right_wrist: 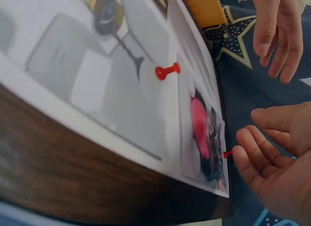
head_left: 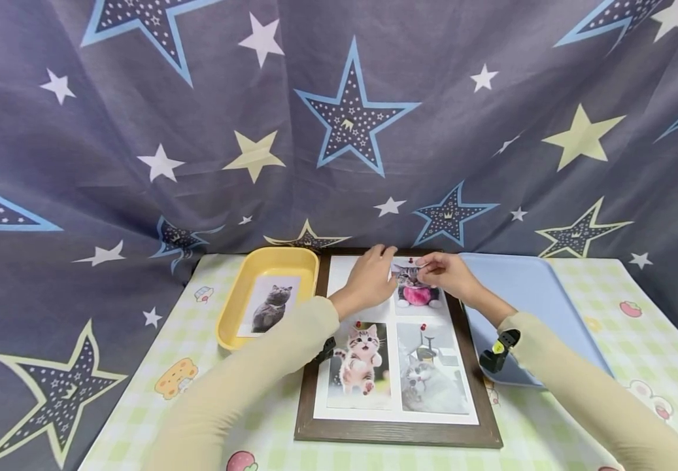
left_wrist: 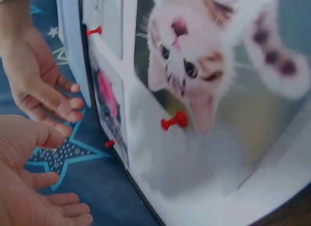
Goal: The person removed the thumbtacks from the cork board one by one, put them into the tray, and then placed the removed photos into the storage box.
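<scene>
A brown-framed white board (head_left: 394, 417) lies on the table with three cat photos pinned to it. At its upper right is a photo of a tabby with a pink round shape (head_left: 417, 296), a red push pin (head_left: 411, 260) standing in its top edge. My right hand (head_left: 450, 278) hovers over this photo's right side, fingertips close beside the pin in the right wrist view. Across from it, my left hand (head_left: 372, 278) is over the board's upper left, fingers loosely extended. Both hands (left_wrist: 41, 177) appear empty in the left wrist view, apart from the pin.
Left of the board stands a yellow tray (head_left: 229, 307) with a grey cat photo (head_left: 272, 305). A blue tray (head_left: 527, 294) lies to the right. The lower kitten photo (head_left: 362, 369) and white cat photo (head_left: 433, 386) each carry a red pin. A star-patterned curtain (head_left: 197, 196) hangs behind.
</scene>
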`<state>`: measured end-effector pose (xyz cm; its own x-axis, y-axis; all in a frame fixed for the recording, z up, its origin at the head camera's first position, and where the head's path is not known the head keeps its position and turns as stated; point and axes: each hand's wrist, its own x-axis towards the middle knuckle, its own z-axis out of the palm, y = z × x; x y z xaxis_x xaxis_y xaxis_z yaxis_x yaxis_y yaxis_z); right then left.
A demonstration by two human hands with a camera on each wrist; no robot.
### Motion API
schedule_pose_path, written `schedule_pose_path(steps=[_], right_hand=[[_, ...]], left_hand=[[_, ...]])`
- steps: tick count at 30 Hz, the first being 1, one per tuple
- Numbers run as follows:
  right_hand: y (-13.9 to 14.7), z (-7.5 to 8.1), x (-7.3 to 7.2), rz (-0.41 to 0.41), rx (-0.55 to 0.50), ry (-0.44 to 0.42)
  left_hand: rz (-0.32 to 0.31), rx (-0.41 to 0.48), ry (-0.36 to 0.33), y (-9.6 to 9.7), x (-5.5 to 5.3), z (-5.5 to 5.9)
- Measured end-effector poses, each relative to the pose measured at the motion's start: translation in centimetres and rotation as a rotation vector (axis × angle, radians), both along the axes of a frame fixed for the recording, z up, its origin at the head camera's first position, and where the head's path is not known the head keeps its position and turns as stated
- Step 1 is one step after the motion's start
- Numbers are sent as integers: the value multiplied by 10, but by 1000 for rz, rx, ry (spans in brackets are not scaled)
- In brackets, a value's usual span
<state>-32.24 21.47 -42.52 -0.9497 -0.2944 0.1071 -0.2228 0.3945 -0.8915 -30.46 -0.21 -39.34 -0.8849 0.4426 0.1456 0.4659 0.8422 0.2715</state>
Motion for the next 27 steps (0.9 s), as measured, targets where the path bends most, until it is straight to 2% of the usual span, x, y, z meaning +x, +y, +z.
schedule_pose_path(steps=[4,7,13,18,27], right_hand=[[1,-5,-3,-13,26,18],[1,-7,-5,-19,41,23],[3,-12,-10,-16,57,36],[3,-15,-17,-40,85,54],[-2,-16,-30,-105,189,113]], left_hand=[[-66,-92,-7,8,1,-10],[-145,-153,11,12,3,-16],[-275,-244,28,16,6,-21],[-328,-320,64,17,5,-26],[-369,-400,31,18,2,-35]])
